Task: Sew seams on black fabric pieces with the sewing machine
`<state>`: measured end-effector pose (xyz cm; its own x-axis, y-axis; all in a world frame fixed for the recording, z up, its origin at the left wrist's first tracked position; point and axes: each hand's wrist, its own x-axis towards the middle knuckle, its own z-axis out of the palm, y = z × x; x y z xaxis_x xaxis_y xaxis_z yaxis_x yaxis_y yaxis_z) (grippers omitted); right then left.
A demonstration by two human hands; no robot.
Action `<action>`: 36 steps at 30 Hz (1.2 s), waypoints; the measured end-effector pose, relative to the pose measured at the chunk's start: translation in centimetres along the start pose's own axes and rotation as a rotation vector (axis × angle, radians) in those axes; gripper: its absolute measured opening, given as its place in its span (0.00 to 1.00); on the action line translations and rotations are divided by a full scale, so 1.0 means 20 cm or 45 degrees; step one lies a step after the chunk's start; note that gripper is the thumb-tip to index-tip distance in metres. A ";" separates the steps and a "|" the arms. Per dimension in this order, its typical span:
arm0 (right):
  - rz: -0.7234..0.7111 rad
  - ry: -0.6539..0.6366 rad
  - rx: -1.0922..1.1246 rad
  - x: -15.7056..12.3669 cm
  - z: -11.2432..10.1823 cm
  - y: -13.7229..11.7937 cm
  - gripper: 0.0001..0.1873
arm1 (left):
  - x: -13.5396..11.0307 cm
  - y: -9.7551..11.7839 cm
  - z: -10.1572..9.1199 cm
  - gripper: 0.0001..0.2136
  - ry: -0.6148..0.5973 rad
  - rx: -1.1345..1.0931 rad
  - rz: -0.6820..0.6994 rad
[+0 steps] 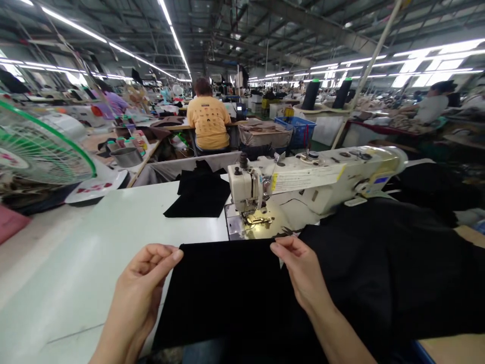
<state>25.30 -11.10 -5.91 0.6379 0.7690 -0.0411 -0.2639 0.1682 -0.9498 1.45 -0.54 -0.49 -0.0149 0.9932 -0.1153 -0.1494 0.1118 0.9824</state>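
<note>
A piece of black fabric [227, 293] is stretched between my two hands, its straight top edge just in front of the sewing machine's needle area. My left hand [142, 288] pinches the upper left corner between thumb and fingers. At the upper right corner, my right hand [303, 270] grips the fabric the same way. The white sewing machine [303, 177] stands beyond it, its lamp lighting the metal presser foot [257, 220]. A small pair of dark thread snips [288, 231] seems to lie by my right fingertips, partly hidden.
Cut black pieces [202, 189] lie on the white table [94, 253] left of the machine head. A large heap of black fabric [386, 263] covers the right side. A green-rimmed fan [45, 146] stands at left. A person in a yellow shirt [208, 121] sits ahead.
</note>
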 end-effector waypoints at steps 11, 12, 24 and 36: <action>-0.335 -0.469 -0.579 -0.14 -0.03 0.10 0.03 | 0.46 0.11 0.27 0.07 -0.644 1.015 0.480; -0.425 -0.539 -0.690 -0.16 -0.04 0.12 0.03 | 0.50 0.06 0.32 0.07 -0.713 1.040 0.470; -1.026 -0.701 -1.035 -0.21 -0.21 0.20 0.17 | 0.47 -0.36 0.54 0.07 -0.789 1.000 0.515; -1.191 -0.621 -1.200 -0.15 -0.16 0.18 0.11 | 0.58 -0.39 0.65 0.07 -0.727 1.155 0.529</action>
<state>24.73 -14.77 -10.20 -0.0563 0.7703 0.6353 0.8098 0.4074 -0.4222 15.21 10.60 -7.63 0.5888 0.8023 0.0981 0.5325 -0.4764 0.6997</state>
